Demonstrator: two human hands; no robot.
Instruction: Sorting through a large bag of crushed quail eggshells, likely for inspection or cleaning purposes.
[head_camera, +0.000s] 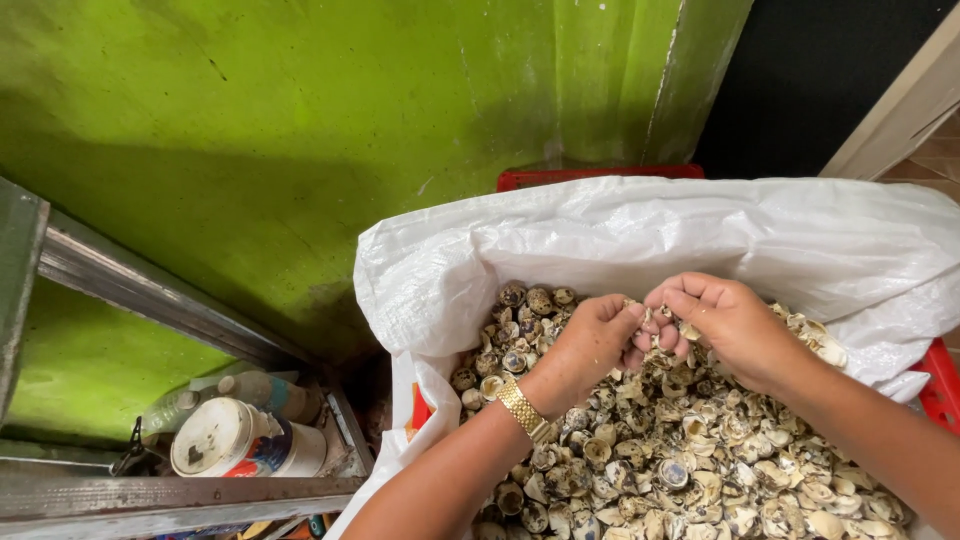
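Note:
A white woven sack stands open, full of small brown and cream snail shells. My left hand, with a gold watch on its wrist, is closed around a few shells just above the heap. My right hand meets it fingertip to fingertip, also pinching shells. Both hands hover over the upper middle of the pile.
The sack sits in a red crate. A green wall rises behind. At lower left, a metal shelf frame holds a white tin and a plastic bottle.

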